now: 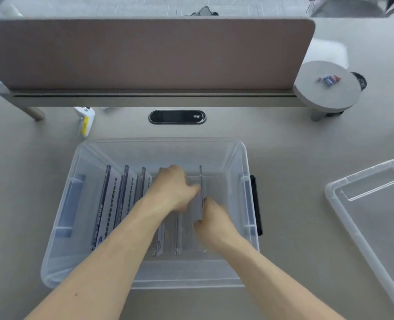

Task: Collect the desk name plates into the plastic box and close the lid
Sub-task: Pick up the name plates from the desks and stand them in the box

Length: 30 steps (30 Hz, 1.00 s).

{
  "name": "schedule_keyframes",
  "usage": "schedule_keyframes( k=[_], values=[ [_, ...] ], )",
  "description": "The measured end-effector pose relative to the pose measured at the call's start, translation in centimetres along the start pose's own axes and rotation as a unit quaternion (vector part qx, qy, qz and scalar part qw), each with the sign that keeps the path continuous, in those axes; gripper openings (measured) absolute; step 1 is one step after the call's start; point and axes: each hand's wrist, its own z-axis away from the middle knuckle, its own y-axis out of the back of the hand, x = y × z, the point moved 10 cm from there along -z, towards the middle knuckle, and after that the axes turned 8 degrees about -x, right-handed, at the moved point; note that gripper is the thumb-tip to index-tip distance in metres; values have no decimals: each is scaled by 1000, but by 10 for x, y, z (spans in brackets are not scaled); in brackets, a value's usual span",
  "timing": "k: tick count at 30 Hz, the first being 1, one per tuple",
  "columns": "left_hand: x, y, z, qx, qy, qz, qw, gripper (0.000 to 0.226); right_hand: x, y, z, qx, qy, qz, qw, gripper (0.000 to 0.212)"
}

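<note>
A clear plastic box [59, 227] stands open on the desk in front of me. Inside it, several acrylic desk name plates [109, 204] stand on edge in a row, the left ones carrying printed paper. Both my hands are inside the box. My left hand [171, 189] and my right hand [211, 219] grip the rightmost clear name plate [201, 179] from either side, holding it upright. The box's clear lid [376, 204] lies flat on the desk to the right, apart from the box.
A brown divider screen [145, 54] runs along the desk's far edge, with a black oval cable port [177, 117] in front of it. A white and yellow device [85, 121] lies behind the box's left corner. A round grey stool [327, 86] stands at the far right.
</note>
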Motion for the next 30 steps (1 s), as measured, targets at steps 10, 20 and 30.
schedule_keyframes(
  k=[10,20,30],
  values=[
    [-27,0,-10,-14,24,-52,998,12,-13,-5,1,7,-4,15,1000,33],
    [-28,12,12,6,-12,13,1000,36,-19,6,18,35,-23,31,999,53],
    [65,131,118,167,-242,242,925,23,-87,143,134,267,136,-216,929,46]
  ],
)
